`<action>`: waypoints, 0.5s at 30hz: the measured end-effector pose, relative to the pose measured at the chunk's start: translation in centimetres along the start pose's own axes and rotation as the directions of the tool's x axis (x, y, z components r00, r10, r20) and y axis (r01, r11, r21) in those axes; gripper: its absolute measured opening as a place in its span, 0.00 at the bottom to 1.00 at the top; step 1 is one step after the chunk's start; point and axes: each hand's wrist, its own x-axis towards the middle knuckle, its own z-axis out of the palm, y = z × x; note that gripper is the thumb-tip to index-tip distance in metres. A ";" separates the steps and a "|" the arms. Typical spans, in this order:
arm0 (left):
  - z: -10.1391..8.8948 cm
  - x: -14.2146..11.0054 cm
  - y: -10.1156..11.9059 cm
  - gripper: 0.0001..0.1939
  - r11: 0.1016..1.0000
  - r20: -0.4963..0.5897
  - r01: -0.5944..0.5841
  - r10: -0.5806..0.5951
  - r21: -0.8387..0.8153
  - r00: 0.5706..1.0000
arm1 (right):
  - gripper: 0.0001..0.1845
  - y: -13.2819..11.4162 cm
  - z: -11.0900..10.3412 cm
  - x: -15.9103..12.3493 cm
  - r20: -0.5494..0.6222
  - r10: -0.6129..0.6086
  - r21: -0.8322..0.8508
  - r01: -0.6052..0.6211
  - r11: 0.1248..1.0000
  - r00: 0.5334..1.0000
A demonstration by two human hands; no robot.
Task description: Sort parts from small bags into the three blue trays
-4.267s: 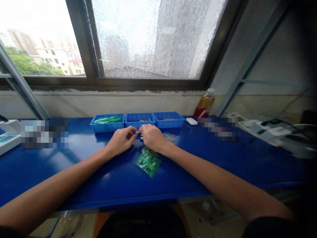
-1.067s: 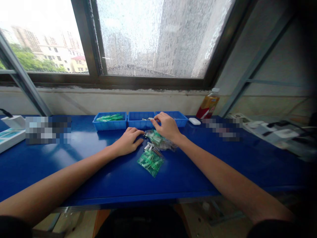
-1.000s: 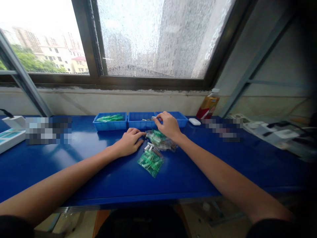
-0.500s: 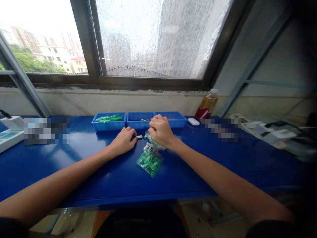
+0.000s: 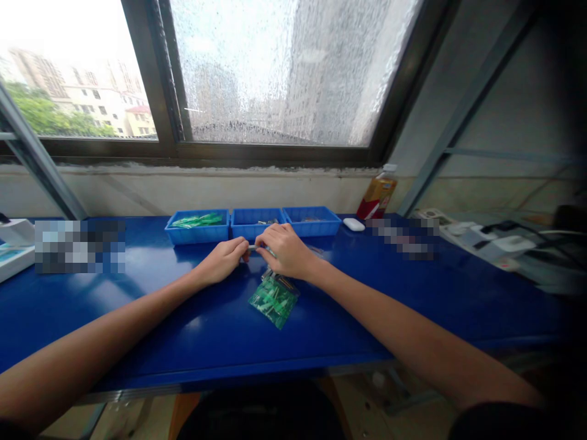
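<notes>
A small whitish cylindrical piece point(image 5: 252, 247) bridges my two hands above the blue table. My left hand point(image 5: 224, 260) pinches its left end between thumb and fingers. On its other end are the fingertips of my right hand point(image 5: 287, 250), also closed; whether they hold a second small part is hidden. Just below my right hand lies a green clear packet point(image 5: 274, 300) with small light pieces showing through it. A few small loose parts point(image 5: 270, 275) peek out at its top edge. Most of another plastic bag point(image 5: 316, 250) is covered by my right hand.
Three blue bins stand in a row at the back: the left bin point(image 5: 198, 236) with green packets, the middle bin point(image 5: 243, 231) with small metallic parts, the right bin point(image 5: 312, 229) with little visible. A white case point(image 5: 354, 225) and a drink bottle point(image 5: 378, 194) are to their right.
My right hand has come from the middle bin down to my left hand. The whitish piece, seen at my left fingertips half a second ago, is now gripped between both hands.
</notes>
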 end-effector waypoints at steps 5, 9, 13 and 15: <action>0.5 -0.5 0.5 0.14 0.993 -0.036 -0.090 0.093 0.072 0.995 | 0.15 0.2 0.4 0.1 -0.027 0.067 -0.009 -0.068 0.998 0.997; 0.8 -0.6 0.7 0.11 0.952 -0.060 -0.145 0.167 0.268 0.984 | 0.16 0.3 0.8 0.1 -0.020 0.090 0.001 -0.090 0.996 0.996; 0.7 -0.4 0.6 0.11 0.960 -0.129 -0.091 0.128 0.263 0.983 | 0.12 0.1 0.8 0.1 -0.027 0.066 0.087 -0.063 0.994 0.997; 0.6 -0.3 0.7 0.13 0.967 -0.132 -0.088 0.123 0.241 0.984 | 0.10 -0.1 0.6 0.0 -0.038 0.039 0.116 -0.034 0.993 0.999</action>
